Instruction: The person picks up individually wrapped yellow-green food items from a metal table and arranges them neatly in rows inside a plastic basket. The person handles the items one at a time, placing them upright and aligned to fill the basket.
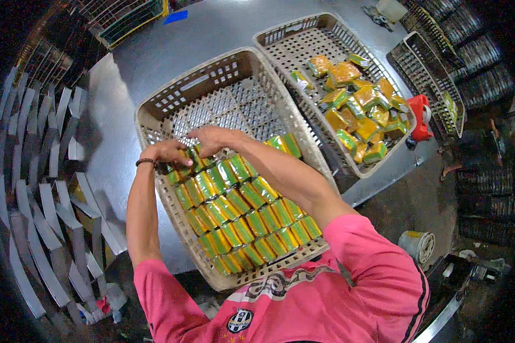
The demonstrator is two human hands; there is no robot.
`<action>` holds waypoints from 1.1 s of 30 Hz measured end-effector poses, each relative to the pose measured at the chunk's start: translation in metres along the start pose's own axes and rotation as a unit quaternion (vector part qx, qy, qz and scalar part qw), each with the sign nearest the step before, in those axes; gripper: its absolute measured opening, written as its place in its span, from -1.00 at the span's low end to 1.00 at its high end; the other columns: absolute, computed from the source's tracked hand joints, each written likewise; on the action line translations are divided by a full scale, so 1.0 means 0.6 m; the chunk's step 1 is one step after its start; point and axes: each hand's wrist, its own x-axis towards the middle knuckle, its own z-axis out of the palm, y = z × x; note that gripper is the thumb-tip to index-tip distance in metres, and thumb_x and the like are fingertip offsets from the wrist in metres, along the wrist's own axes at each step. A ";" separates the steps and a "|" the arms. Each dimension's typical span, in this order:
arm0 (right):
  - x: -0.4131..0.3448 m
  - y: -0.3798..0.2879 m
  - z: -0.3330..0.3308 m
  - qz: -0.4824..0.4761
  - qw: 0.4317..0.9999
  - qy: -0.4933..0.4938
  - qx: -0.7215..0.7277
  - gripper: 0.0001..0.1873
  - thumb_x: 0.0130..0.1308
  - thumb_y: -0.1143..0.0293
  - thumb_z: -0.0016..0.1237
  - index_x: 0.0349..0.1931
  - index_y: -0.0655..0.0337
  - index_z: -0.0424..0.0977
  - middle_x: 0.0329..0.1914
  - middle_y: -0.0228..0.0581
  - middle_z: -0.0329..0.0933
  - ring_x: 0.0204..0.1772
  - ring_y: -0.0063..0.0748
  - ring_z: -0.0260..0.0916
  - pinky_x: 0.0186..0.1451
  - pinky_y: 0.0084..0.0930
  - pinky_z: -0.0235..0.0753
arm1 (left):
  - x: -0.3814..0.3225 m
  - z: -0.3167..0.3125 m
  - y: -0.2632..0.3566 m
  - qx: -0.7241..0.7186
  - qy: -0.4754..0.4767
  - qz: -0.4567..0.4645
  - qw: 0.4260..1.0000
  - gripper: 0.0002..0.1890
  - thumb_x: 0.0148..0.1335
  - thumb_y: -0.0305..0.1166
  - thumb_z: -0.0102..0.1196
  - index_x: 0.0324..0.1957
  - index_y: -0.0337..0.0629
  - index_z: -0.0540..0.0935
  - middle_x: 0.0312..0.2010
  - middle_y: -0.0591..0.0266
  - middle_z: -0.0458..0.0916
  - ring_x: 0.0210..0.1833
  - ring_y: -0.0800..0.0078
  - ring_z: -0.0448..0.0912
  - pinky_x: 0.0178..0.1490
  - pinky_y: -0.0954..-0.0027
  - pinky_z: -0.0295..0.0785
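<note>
A pale plastic crate (192, 256) with slotted walls lies before me on a metal table. Its near part holds several tidy rows of clear-wrapped green and yellow packets (257, 221), stood on edge. At the crate's left side my left hand (168, 153), a dark bracelet at its wrist, curls over a few packets at the end of the farthest row. Just right of it, my right hand (214, 139) reaches across with its thumb against packets (203, 162); its grip is partly hidden. Farther right in that row stand more packets (284, 145), partly behind my right forearm.
A second crate (279, 35) at the right holds a loose heap of similar packets (360, 107). Beyond it are a red object (419, 116) and another slotted crate (429, 70). Stacked metal trays or sheets (47, 201) line the left. A bucket (417, 245) stands at the lower right.
</note>
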 end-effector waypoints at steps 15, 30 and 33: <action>-0.476 0.462 -0.300 0.431 0.809 0.360 -0.173 -0.24 -0.05 0.10 0.36 0.18 0.26 0.49 0.12 0.18 0.60 0.23 0.20 0.54 0.29 0.04 0.54 | -0.043 0.050 0.237 -0.088 0.497 0.134 0.853 -0.26 0.22 -0.12 0.42 0.40 -0.14 0.48 0.32 0.03 0.57 0.34 0.12 0.54 0.43 0.19 0.39; -0.393 0.470 -0.390 0.366 0.892 0.227 -0.138 0.11 -0.03 -0.07 0.41 0.46 0.34 0.21 0.28 0.21 0.52 0.33 0.11 0.49 0.38 0.00 0.47 | 0.046 0.128 0.579 -0.722 0.192 0.312 0.586 -0.42 0.39 -0.39 0.16 0.38 -0.17 0.28 0.27 -0.01 0.52 0.25 0.04 0.60 0.13 -0.14 0.68; -0.363 0.512 -0.375 0.343 0.903 0.170 -0.194 0.11 -0.07 -0.04 0.41 0.44 0.33 0.19 0.22 0.24 0.54 0.27 0.11 0.54 0.32 -0.07 0.52 | 0.039 0.128 0.567 -0.763 0.206 0.300 0.535 -0.48 0.41 -0.40 0.12 0.34 -0.17 0.29 0.27 -0.01 0.50 0.25 0.02 0.59 0.20 -0.20 0.63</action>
